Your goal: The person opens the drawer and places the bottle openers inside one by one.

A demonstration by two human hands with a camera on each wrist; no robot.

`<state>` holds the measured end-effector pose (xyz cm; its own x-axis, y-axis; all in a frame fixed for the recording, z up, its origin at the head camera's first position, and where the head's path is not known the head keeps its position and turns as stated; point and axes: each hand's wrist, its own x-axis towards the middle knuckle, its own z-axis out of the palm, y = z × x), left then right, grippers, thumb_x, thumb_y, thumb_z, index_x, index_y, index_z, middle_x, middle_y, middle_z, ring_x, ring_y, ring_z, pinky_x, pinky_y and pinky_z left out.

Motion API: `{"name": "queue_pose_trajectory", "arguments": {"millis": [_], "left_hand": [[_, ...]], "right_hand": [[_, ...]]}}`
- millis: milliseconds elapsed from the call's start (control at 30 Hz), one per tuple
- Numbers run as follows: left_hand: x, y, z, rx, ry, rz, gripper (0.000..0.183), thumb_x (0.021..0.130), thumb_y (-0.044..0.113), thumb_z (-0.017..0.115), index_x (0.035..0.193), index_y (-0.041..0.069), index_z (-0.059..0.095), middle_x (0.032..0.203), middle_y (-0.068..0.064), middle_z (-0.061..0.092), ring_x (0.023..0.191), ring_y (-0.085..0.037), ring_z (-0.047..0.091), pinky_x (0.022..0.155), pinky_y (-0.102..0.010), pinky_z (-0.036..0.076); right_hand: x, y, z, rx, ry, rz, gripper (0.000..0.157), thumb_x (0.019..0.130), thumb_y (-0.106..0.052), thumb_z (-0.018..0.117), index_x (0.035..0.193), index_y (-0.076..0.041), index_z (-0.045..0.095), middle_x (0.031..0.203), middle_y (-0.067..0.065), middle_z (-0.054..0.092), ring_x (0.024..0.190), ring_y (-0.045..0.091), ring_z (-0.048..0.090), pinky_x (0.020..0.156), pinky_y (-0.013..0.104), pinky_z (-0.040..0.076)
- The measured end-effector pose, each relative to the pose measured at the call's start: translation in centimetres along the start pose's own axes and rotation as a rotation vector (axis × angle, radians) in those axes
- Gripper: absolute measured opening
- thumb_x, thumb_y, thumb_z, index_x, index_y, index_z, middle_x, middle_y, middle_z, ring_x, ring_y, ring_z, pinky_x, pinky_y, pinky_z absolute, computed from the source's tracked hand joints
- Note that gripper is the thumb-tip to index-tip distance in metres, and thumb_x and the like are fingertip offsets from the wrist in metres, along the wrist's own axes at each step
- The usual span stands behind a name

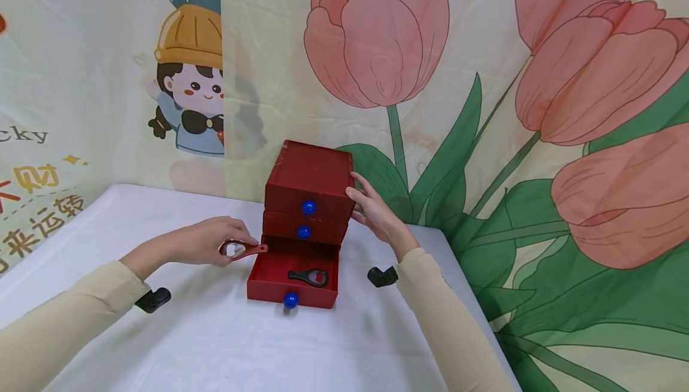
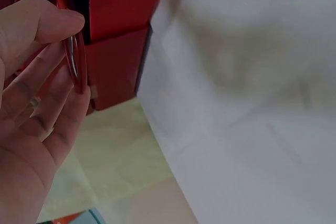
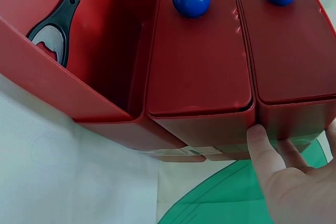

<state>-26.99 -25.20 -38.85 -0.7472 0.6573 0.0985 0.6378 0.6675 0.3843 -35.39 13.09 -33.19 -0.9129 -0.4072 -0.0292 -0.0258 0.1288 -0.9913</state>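
Between the thumb and fingers of my left hand point(image 1: 207, 241) is a red bottle opener point(image 1: 244, 250) with a metal inset, held just left of the pulled-out bottom drawer point(image 1: 266, 278). The left wrist view shows this red opener point(image 2: 77, 64) edge-on, pinched under the thumb. Inside the drawer lies a black bottle opener point(image 1: 309, 276); the right wrist view shows its ring and handle point(image 3: 65, 14). My right hand point(image 1: 377, 209) rests its fingers against the right side of the red drawer cabinet point(image 1: 314, 167), near the upper drawers.
The two upper drawers are closed, each with a blue knob point(image 1: 308, 207). Another blue knob point(image 1: 290, 300) is on the bottom drawer's front. A white cloth point(image 1: 215, 338) covers the table. Behind it hangs a printed curtain point(image 1: 269, 51) with tulips. Black wrist mounts point(image 1: 382, 276) sit by both sleeves.
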Motion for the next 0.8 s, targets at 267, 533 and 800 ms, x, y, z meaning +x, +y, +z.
{"name": "queue_pose_trajectory", "arguments": {"millis": [267,533,800], "left_hand": [[1.8,1.3,0.8,0.017,-0.027,0.015,0.056,0.079,0.010,0.092,0.132,0.017,0.076,0.120,0.003,0.068,0.108,-0.019,0.058,0.077,-0.027,0.060],[4.0,2.9,2.0,0.011,-0.065,0.028,0.051,0.083,0.006,0.087,0.132,0.018,0.077,0.122,0.006,0.066,0.115,-0.019,0.056,0.088,-0.034,0.060],[5.5,3.4,3.3,0.016,-0.089,0.027,0.051,0.085,0.003,0.083,0.132,0.019,0.076,0.123,0.006,0.066,0.115,-0.018,0.055,0.089,-0.033,0.057]], "right_hand": [[0.1,0.1,-0.1,-0.002,0.001,0.004,0.066,0.112,-0.038,0.054,0.169,-0.039,0.021,0.161,0.012,0.039,0.135,0.034,0.058,0.123,0.055,0.039],[-0.1,0.2,-0.1,0.008,0.007,0.004,0.065,0.112,-0.037,0.054,0.169,-0.039,0.023,0.159,0.012,0.041,0.130,0.032,0.060,0.122,0.054,0.039],[-0.1,0.1,0.0,0.002,0.001,0.000,0.066,0.112,-0.038,0.054,0.169,-0.039,0.022,0.162,0.011,0.039,0.137,0.036,0.056,0.123,0.055,0.038]]}}
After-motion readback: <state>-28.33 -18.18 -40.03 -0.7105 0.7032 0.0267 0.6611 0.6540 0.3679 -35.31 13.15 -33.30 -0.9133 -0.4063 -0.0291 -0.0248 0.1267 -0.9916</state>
